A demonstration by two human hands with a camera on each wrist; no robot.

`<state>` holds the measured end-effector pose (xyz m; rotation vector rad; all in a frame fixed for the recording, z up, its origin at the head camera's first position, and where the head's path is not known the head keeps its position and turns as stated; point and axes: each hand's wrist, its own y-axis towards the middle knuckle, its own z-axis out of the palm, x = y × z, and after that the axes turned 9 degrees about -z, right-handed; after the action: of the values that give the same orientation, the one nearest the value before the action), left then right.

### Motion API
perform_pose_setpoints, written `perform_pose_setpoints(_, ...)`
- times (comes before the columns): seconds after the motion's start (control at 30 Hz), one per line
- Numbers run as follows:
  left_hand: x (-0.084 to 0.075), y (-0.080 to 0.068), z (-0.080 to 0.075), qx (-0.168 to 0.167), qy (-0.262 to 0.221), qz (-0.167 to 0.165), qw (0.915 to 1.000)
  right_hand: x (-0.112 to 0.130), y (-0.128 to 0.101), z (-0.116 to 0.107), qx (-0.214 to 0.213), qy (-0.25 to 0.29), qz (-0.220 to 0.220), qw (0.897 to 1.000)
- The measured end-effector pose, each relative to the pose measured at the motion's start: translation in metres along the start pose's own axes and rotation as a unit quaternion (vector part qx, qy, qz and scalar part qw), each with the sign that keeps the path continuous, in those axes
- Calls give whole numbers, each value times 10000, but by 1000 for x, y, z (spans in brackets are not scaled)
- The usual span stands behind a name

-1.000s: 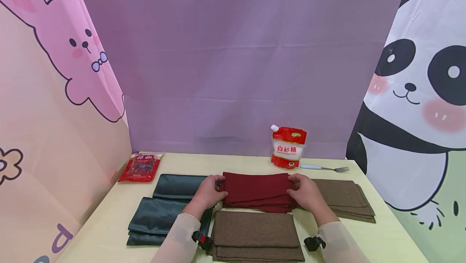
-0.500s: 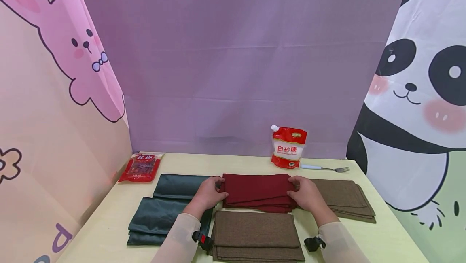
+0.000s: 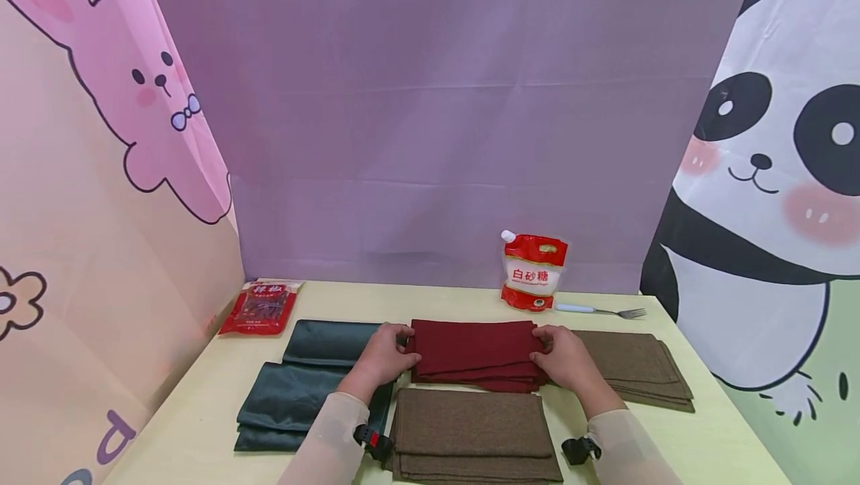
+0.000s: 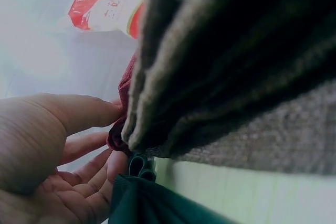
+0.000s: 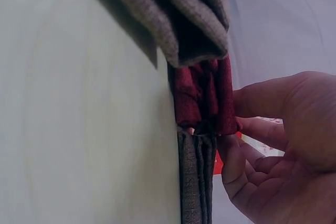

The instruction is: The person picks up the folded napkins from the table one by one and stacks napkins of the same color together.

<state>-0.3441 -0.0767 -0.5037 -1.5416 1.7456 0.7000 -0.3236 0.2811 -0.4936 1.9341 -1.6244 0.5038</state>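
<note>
Your left hand (image 3: 379, 359) and right hand (image 3: 567, 359) pinch opposite ends of the folded red cloth (image 3: 475, 354), thumbs on top, fingers apparently curled beneath, which keeps the layers squared.

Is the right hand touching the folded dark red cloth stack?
Touching. Right wrist view: right hand thumb and fingertips pinch the folded dark red cloth stack edge.

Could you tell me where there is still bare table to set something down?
Bare table runs along the back between the chili packet and the sugar pouch, and at the front-left corner beside the green cloths. The middle is crowded: red cloths and brown stacks lie edge to edge.
</note>
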Motion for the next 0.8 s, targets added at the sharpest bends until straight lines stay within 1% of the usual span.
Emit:
perform_pose_setpoints(0.17, 1, 2, -4, -54, -101, 87, 9999, 1, 0, 1, -1, -85, -20, 10000)
perform_pose_setpoints(0.33, 2, 4, -7, -197, -219, 274, 9992, 1, -2, 1, 6, -182, -115, 9998)
perform_pose_setpoints(0.43, 3, 2, -8, -204, -238, 371, 9988, 0, -3, -1, -55, -248, -266, 9993)
perform_pose_setpoints(0.57, 8, 0, -8, -208, -215, 391, 9988, -3, -9, -4, -131, -319, -426, 9985)
perform_pose_setpoints(0.67, 12, -3, -8, -240, -182, 357, 9989, -4, -16, -5, -175, -240, -520, 9982)
perform_pose_setpoints(0.8, 15, -9, -10, -294, -107, 442, 9985, -3, -27, -7, -285, -119, -552, 9980)
